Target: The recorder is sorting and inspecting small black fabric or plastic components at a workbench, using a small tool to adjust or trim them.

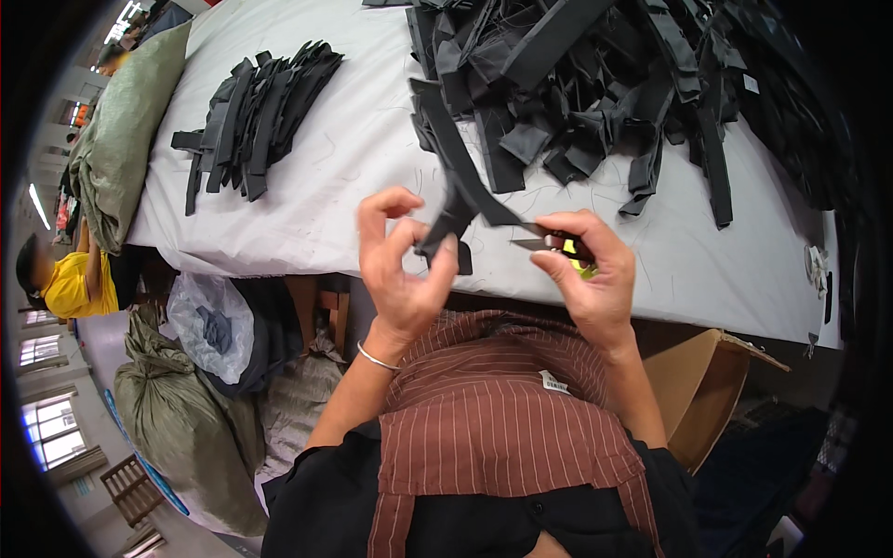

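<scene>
My left hand (pixel 402 274) pinches the lower end of a dark grey fabric strip (pixel 456 158) between thumb and fingers, above the table's near edge. The strip is folded and reaches up toward a large heap. In my right hand (pixel 595 279) is a pair of small thread snips (pixel 532 245) with pointed blades and a yellow-green part showing between my fingers. The blades point left, and one tip is at the strip's right corner; whether they touch it I cannot tell. Beyond my hands lies a loose heap of similar dark strips (pixel 567 116).
A neater stack of dark strips (pixel 256 126) lies at the table's left. Loose threads are scattered over the white table cover (pixel 363 121). Woven sacks (pixel 177 418) and a clear plastic bag (pixel 209 325) stand lower left. A cardboard box (pixel 693 391) is at lower right. A person in yellow (pixel 79 284) is at far left.
</scene>
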The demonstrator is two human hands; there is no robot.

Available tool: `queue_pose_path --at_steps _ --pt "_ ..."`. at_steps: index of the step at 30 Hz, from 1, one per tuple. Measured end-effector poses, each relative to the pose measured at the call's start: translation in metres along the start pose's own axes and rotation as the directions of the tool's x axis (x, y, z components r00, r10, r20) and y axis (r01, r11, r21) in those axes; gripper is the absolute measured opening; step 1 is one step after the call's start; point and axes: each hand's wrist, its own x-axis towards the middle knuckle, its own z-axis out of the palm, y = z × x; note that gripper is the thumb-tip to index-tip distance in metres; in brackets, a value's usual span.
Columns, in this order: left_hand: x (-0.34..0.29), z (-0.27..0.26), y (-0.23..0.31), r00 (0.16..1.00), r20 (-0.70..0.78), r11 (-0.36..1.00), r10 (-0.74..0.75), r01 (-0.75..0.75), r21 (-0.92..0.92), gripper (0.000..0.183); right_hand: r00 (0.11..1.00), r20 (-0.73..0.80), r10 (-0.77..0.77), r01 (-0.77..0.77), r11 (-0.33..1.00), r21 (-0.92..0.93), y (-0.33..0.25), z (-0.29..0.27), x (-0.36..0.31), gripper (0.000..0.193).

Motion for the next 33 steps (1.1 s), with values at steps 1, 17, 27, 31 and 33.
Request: queue_pose_path --at_steps 1,17,27,31,33 --pt "-0.002 0.005 -0.001 0.968 0.055 0.953 -0.243 0.249 -0.174 0.007 0.999 0.048 -0.004 0.01 0.992 -0.128 0.002 0.001 -0.001 0.028" --pt "-0.022 0.018 -0.013 0.422 0.831 -0.223 -0.361 0.826 -0.517 0.05 0.973 0.229 0.025 0.027 0.975 -0.221 0.038 0.015 -0.023 0.032" --pt "-0.034 0.03 -0.04 0.516 0.758 0.177 -0.4 0.855 -0.488 0.03 0.984 0.033 0.176 -0.175 0.984 -0.033 0.048 0.027 -0.008 0.008" --pt "-0.015 0.025 -0.018 0.4 0.809 0.028 -0.431 0.902 -0.431 0.024 0.931 0.077 0.357 -0.363 0.928 0.083 0.055 0.027 -0.007 0.01" --pt "-0.016 0.028 -0.015 0.431 0.773 0.193 -0.466 0.902 -0.386 0.024 0.918 0.106 0.383 -0.394 0.911 0.121 0.056 0.026 -0.006 0.01"
